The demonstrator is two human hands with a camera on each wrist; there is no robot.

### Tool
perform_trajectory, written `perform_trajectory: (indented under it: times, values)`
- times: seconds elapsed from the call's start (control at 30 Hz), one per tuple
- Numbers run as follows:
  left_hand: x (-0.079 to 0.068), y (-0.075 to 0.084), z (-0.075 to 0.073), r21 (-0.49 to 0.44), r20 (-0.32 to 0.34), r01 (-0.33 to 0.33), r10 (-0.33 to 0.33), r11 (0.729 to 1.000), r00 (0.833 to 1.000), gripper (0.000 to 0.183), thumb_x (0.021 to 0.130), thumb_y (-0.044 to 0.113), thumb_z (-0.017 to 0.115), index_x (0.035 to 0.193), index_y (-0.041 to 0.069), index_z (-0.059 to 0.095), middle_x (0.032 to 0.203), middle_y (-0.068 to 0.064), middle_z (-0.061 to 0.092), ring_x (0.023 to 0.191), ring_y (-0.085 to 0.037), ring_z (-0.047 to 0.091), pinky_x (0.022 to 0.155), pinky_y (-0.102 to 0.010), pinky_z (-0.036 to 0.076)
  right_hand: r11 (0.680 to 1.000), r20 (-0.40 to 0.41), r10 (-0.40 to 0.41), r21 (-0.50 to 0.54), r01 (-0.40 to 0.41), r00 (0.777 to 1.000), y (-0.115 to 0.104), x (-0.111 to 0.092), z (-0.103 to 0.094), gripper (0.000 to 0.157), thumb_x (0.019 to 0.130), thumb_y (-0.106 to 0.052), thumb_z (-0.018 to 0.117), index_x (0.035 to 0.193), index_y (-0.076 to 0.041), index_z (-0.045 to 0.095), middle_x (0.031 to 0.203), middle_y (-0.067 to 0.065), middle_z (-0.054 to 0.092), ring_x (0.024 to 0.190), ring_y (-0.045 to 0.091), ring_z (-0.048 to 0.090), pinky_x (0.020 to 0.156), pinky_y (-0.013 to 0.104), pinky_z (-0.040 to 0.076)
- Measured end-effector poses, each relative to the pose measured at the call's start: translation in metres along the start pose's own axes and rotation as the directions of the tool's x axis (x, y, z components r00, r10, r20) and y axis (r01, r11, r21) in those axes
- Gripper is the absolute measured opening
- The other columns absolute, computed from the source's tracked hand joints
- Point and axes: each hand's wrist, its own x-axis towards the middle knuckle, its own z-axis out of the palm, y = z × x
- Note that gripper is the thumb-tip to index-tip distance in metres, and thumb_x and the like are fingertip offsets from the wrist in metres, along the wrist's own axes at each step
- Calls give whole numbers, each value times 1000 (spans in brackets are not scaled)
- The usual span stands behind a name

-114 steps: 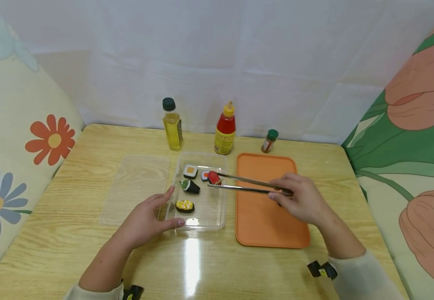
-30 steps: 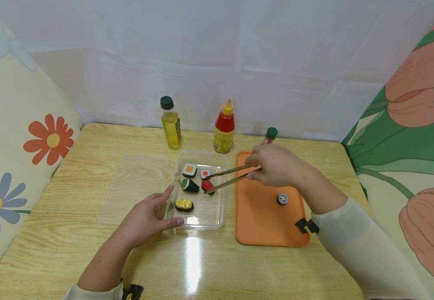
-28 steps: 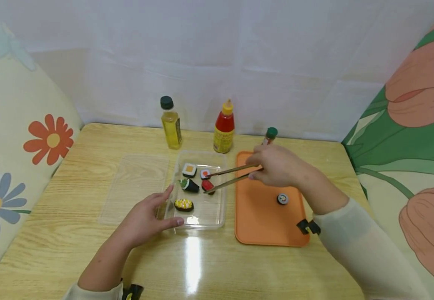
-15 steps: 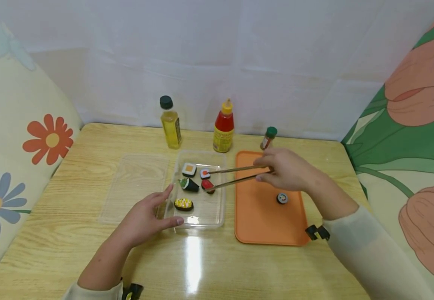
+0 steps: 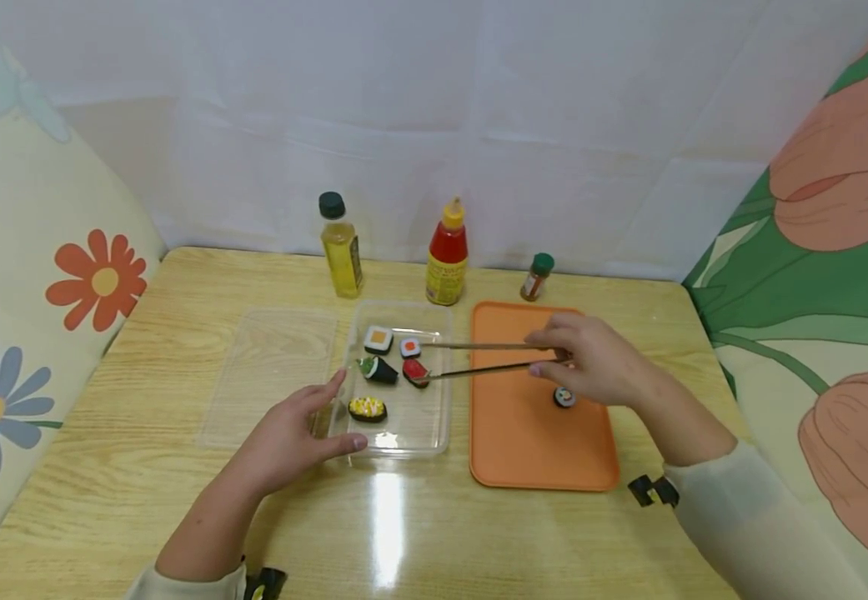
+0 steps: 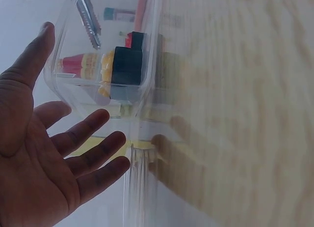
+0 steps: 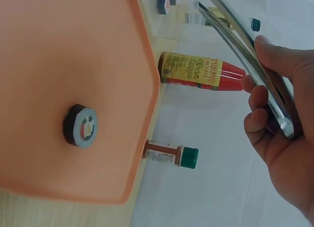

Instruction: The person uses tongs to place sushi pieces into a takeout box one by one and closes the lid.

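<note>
My right hand (image 5: 591, 358) grips metal tongs (image 5: 494, 346), their arms spread apart. The tips reach over the right part of a clear plastic box (image 5: 422, 433), close to a red-topped sushi piece (image 5: 414, 372). Also in the box lie a small roll with a red centre (image 5: 410, 347), a square roll with an orange centre (image 5: 378, 338), a dark hand roll (image 5: 378, 370) and a corn-topped sushi (image 5: 368, 408). My left hand (image 5: 291, 437) spreads its thumb and fingers at the box's left side. In the left wrist view the fingers (image 6: 98, 158) look extended, holding nothing.
An orange tray (image 5: 524, 450) right of the box carries one round sushi roll (image 5: 564, 397). Behind stand an oil bottle (image 5: 342, 250), a red sauce bottle (image 5: 448, 254) and a green-capped spice jar (image 5: 536, 277). A clear lid (image 5: 268, 375) lies left on the wooden table.
The red-topped sushi, between the tong tips at first, now lies in the box. The tongs have let go, and my right hand has drawn back rightward. My left hand has stayed put.
</note>
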Motion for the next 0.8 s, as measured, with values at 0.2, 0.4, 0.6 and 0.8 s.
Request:
perform_trajectory:
  times: [0.2, 0.4, 0.6, 0.8]
  values:
    - [0, 0, 0, 4, -2, 0, 0, 1000, 1000, 113, 77, 76, 74, 165, 19, 30, 153, -29, 45, 137, -54, 45, 110, -69, 38, 998, -75, -36, 41, 39, 997, 6, -13, 6, 32, 95, -18, 79, 125, -9, 74, 99, -4, 64, 77, 6, 55, 66, 28, 54]
    - [0, 0, 0, 6, 0, 0, 0, 1000, 1000, 111, 79, 73, 76, 165, 20, 30, 154, -29, 45, 138, -54, 45, 110, -70, 38, 995, -164, -93, 28, 99, 982, 11, -25, 12, 32, 90, -12, 82, 121, -7, 75, 96, -4, 63, 69, 7, 48, 58, 26, 45]
    - [0, -1, 1, 7, -5, -7, 7, 1000, 1000, 112, 78, 76, 74, 165, 21, 30, 153, -29, 45, 137, -54, 45, 109, -70, 38, 997, -182, -57, 42, 66, 982, 13, -37, 16, 32, 90, -10, 82, 121, -7, 75, 92, -7, 59, 68, 6, 46, 56, 24, 43]
    - [1, 0, 0, 12, -2, -12, 12, 1000, 1000, 113, 78, 77, 72, 165, 20, 29, 153, -29, 46, 136, -54, 46, 109, -70, 38, 997, -224, -26, 70, 43, 974, 14, -49, 23, 34, 88, -7, 84, 121, -6, 76, 89, -8, 58, 67, 4, 45, 54, 23, 42]
